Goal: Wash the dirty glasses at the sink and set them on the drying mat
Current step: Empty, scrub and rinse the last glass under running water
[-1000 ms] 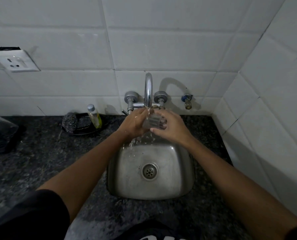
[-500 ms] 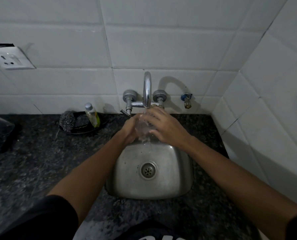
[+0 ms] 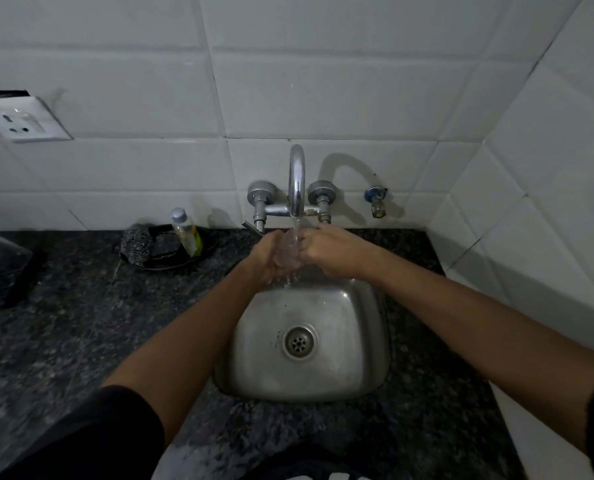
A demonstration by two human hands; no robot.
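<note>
- The white tiled wall (image 3: pixel 323 81) fills the upper half of the view and turns a corner on the right side
- The dark speckled stone bench (image 3: pixel 81 323) runs from the left edge round the basin to the right wall
- The steel sink (image 3: pixel 351 341) is sunk into the bench just right of centre, its round drain (image 3: pixel 299 342) in the middle of the floor
- Two bare forearms with black sleeves reach in from the bottom corners and meet over the far edge of the sink
- The curved tap (image 3: pixel 296 181) stands out of the wall between two knobs, and a thin stream of water falls from its spout
- The left hand (image 3: pixel 266 258) has its grip curled round the left side of the glass
- The right hand (image 3: pixel 330 251) has its grip curled against the right side of the glass, knuckles up
- The clear glass (image 3: pixel 290 249) is held between both hands directly under the stream, above the back of the sink; water runs off it into the basin, and its outline is blurred
- A dark dish (image 3: pixel 171 263) sits on the bench left of the tap, carrying a steel scrubber (image 3: pixel 135 241)
- A small bottle (image 3: pixel 186 232) of yellow liquid leans in that dish, cap up
- A white wall socket (image 3: pixel 22 121) sits at the left edge
- A small valve (image 3: pixel 377 202) sticks out of the wall right of the tap
</note>
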